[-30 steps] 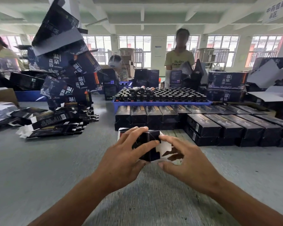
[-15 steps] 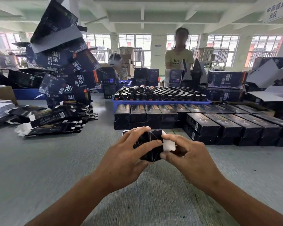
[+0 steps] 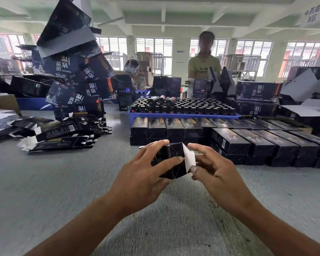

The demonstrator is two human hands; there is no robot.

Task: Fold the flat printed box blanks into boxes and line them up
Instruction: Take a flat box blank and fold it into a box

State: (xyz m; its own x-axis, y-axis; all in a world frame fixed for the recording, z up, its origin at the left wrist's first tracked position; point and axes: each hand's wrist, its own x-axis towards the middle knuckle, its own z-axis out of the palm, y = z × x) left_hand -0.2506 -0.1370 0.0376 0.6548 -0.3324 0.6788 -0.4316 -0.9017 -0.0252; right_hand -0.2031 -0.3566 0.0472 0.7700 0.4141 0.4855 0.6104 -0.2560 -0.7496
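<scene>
- A blue tray (image 3: 183,115) stands far across the tabletop (image 3: 44,182), packed with upright dark bottles (image 3: 192,106); three bottles lie on their sides on top at its left end.
- The dark box (image 3: 171,161) being folded is held above the tabletop in the near middle, end-on to the camera, with a white flap (image 3: 189,157) standing out from its right edge.
- The left hand (image 3: 144,176) grips the box, fingers curled over its top and thumb laid across the near end face.
- The right hand (image 3: 216,170) sits just right of the box, fingers curled, thumb tip touching the lower edge of the white flap; whether the fingers pinch the flap from behind I cannot tell.
- Finished boxes (image 3: 248,141) lie in close rows directly beyond the hands and to the right, stacked two layers high, touching one another and running up to the near wall of the blue tray.
- A loose pile of flat blanks (image 3: 63,133) lies on the left, white tabs sticking out, well apart from the hands.
- Behind that pile a leaning heap of larger printed cartons (image 3: 76,71) rises high on the far left.
- More large cartons (image 3: 257,91) stand far right, beyond the tray, some with white flaps open.
- A person in a yellow shirt (image 3: 204,65) stands past the tray; another person wearing a headset (image 3: 131,66) sits to the left of them.
- Bare grey tabletop spreads between the hands and the flat blanks, and along the near side on both left and right.
</scene>
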